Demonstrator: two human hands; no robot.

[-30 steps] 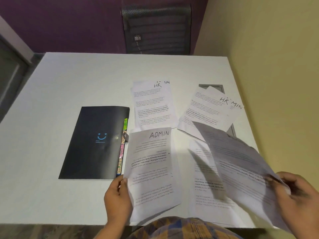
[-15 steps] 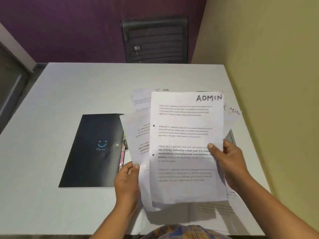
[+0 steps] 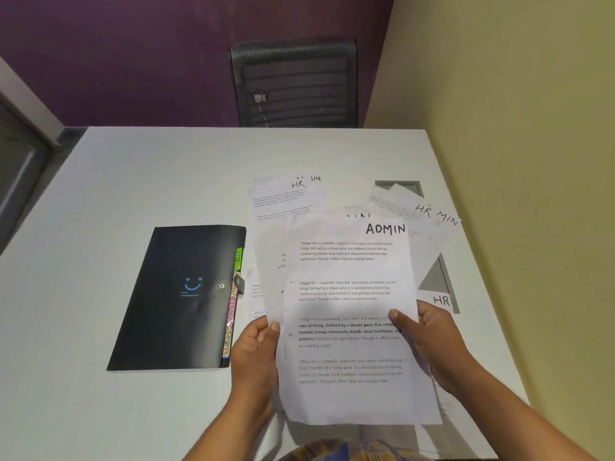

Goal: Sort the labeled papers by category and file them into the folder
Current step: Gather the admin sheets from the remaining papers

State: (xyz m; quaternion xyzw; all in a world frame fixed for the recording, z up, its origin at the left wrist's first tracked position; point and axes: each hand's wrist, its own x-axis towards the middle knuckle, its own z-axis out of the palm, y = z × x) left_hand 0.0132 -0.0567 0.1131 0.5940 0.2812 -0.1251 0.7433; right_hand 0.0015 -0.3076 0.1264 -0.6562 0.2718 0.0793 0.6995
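Both hands hold a sheet headed "ADMIN" (image 3: pixel 349 271) tilted above the near edge of the white table (image 3: pixel 133 181). The left hand (image 3: pixel 254 347) pinches its left edge, thumb on top, along with a second sheet (image 3: pixel 269 261) fanned out behind. The right hand (image 3: pixel 432 337) clamps the right edge under its thumb. Just left of the left hand lies the closed black folder (image 3: pixel 179 301), its coloured index tabs (image 3: pixel 233 311) facing the grip. An "HR" sheet (image 3: pixel 441 299) peeks out beyond the right hand. Farther off lie the middle pile (image 3: pixel 283 194) and right pile (image 3: pixel 409 207), both topped "HR". The widest stretch of tabletop runs left of and beyond the folder. A yellow wall (image 3: pixel 515 161) hems in the right side.
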